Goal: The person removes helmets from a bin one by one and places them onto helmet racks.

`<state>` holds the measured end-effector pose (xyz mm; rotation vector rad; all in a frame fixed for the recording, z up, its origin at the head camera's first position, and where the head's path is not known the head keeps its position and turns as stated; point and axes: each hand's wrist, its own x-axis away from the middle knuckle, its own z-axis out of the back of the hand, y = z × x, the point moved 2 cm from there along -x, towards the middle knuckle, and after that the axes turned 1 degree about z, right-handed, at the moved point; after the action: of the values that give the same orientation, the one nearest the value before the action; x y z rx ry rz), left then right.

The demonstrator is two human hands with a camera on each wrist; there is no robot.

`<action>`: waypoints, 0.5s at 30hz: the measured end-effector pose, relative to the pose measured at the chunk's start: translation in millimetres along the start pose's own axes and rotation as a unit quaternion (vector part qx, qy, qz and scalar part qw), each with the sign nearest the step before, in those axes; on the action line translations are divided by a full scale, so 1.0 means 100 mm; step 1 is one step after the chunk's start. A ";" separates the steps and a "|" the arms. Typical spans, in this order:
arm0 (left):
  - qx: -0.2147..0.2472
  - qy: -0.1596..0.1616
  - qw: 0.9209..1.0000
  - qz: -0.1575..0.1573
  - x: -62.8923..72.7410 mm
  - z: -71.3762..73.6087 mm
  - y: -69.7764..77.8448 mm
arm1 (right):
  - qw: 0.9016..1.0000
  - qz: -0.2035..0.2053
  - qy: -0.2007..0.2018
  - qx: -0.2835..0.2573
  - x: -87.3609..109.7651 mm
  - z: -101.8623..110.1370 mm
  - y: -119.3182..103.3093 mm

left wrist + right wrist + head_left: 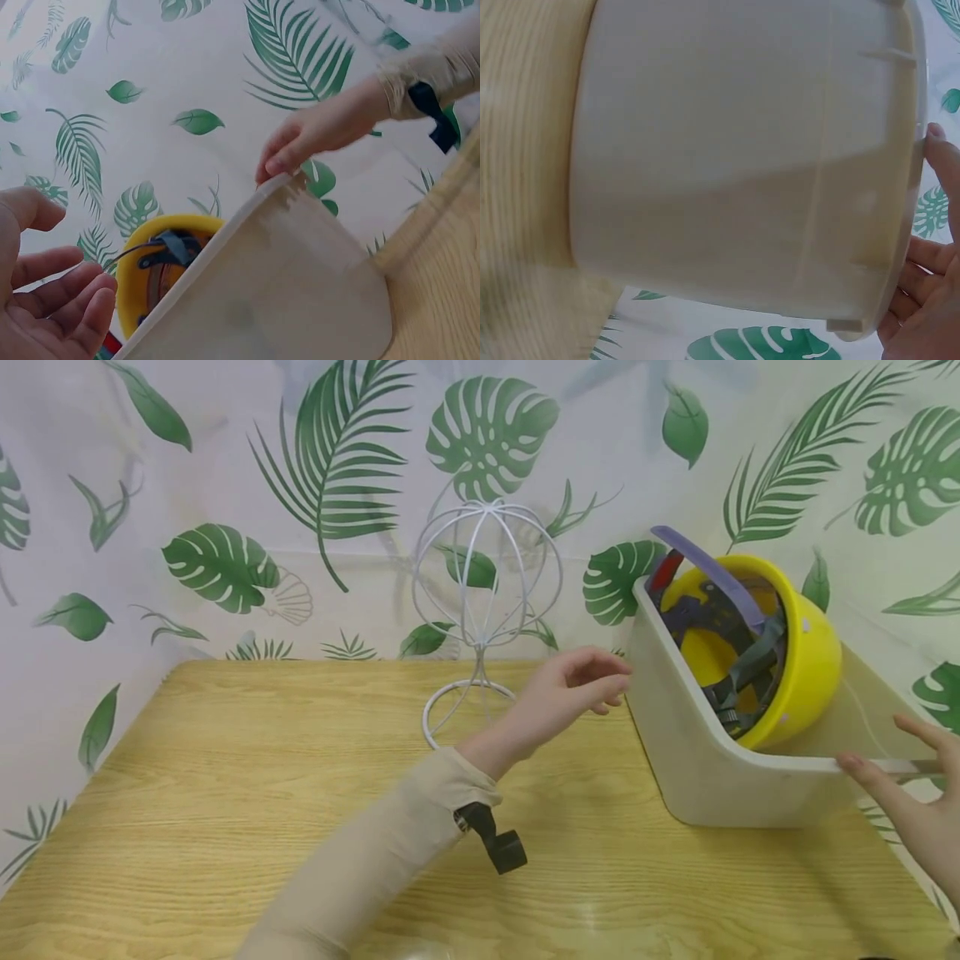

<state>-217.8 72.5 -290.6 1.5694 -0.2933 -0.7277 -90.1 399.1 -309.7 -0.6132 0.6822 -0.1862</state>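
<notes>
A yellow hard hat lies tilted in a white plastic bin, its dark straps and inner harness facing left. A purple-grey strip and a red piece stick up beside it. My left hand hovers just left of the bin, fingers loosely bent and holding nothing; the left wrist view shows this hand near the hard hat but apart from it. My right hand grips the bin's near right rim. In the right wrist view, the thumb and fingers of that hand lie around the rim.
Behind my left arm stands a white wire globe-shaped stand on a ring base. The wooden table meets a leaf-printed backdrop at the back and sides. A small black camera is strapped to my left wrist.
</notes>
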 end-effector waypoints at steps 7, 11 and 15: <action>0.063 -0.043 0.997 0.013 -0.22 -0.29 0.08 | 1.000 -0.018 -0.012 0.004 0.02 -0.05 0.12; 0.080 -0.053 0.994 0.043 -0.38 -0.50 0.13 | 1.000 0.018 -0.002 0.024 0.04 -0.09 0.13; 0.055 -0.055 0.993 0.083 -0.52 -0.71 0.15 | 0.998 0.060 0.011 0.022 0.06 -0.12 0.13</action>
<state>-211.2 156.8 -263.2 1.5901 -0.5478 -0.6787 -93.5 401.5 -327.5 -0.5261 0.7321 -0.0965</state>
